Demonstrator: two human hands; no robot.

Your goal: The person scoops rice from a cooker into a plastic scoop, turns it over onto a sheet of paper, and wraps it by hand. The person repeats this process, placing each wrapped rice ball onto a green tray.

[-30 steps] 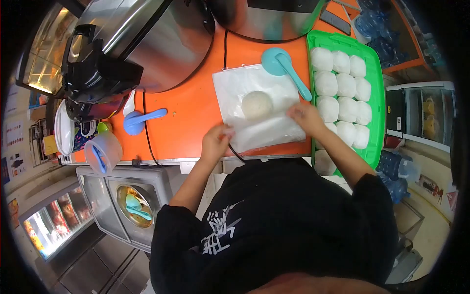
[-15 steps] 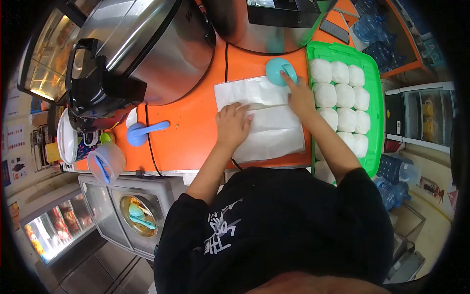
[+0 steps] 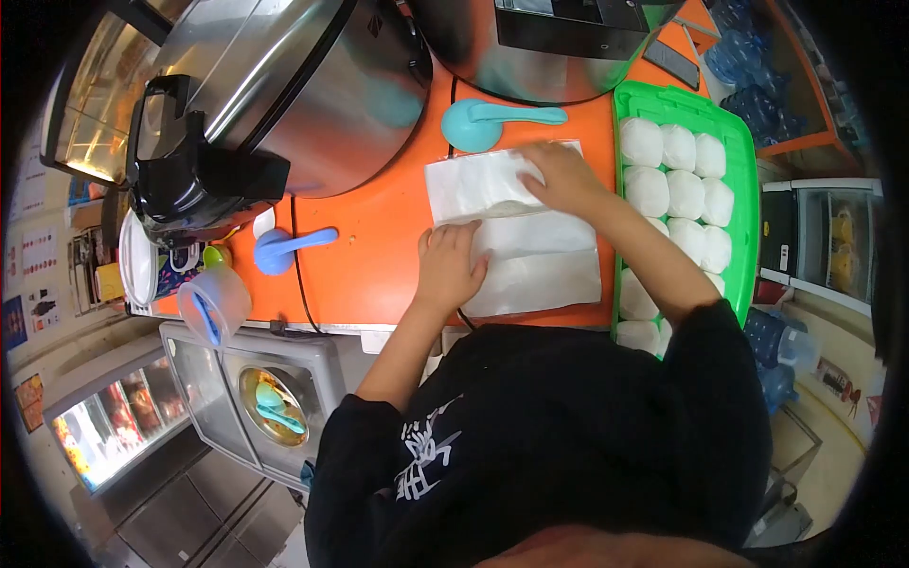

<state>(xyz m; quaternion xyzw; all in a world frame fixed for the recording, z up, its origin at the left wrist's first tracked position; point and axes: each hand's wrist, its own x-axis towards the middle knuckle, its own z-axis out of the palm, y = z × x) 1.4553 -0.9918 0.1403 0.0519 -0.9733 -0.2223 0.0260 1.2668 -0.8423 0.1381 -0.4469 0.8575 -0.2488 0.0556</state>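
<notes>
Scoop in blue plastic (image 3: 275, 252) lies at nine o'clock of the white sheets (image 3: 535, 251), on an orange counter (image 3: 369, 275), with a steel cooker (image 3: 312, 104) rising at ten. The left hand (image 3: 449, 265) rests palm down on the sheets' nine o'clock side, fingers close together, thumb apart, gripping nothing that shows. Light, even fingertip pressure there would seem the best anchor, enough to check sliding without rucking the layers. The sheets lie flat in front of the person's black shirt (image 3: 540, 417), edges or creases running across them; whether one is folded or several overlap is unclear. A turquoise scoop (image 3: 471, 128) sits at eleven, just past their far edge, its handle pointing to three; clean work probably means keeping sleeve and sheet clear of it. At one o'clock, the right hand (image 3: 566, 180) bends over the far corner; whether it pinches an edge cannot be told. One layer at a time looks the safer handling. At three stands a green tray (image 3: 743, 218) of white rounds (image 3: 686, 194).
</notes>
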